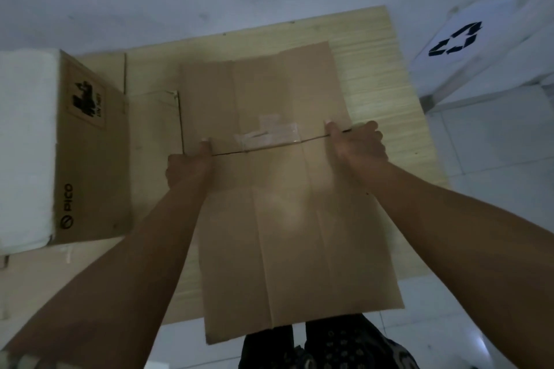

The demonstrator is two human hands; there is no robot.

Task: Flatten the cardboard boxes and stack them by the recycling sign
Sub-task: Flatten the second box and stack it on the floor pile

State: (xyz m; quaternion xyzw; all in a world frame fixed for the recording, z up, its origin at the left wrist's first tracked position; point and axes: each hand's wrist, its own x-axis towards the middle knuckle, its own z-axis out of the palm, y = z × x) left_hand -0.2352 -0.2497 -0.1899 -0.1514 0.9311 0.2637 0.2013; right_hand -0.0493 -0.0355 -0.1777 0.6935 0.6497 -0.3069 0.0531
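Observation:
A flattened brown cardboard box [284, 219] lies lengthwise on the wooden table [380, 81], its near end hanging over the table's front edge. My left hand [189, 165] grips its left edge and my right hand [356, 144] grips its right edge, thumbs on top beside the taped seam [266, 138]. A second cardboard box [90, 159], printed PICO, stands unflattened at the left with white foam [27, 144] in it. The recycling sign [458, 39] is a white sheet with a black symbol, off the table's far right.
More flat cardboard [150, 117] lies under the held box on the table. A white wall runs behind the table. Pale tiled floor [494, 159] shows to the right. My dark patterned clothing [329, 344] is at the bottom.

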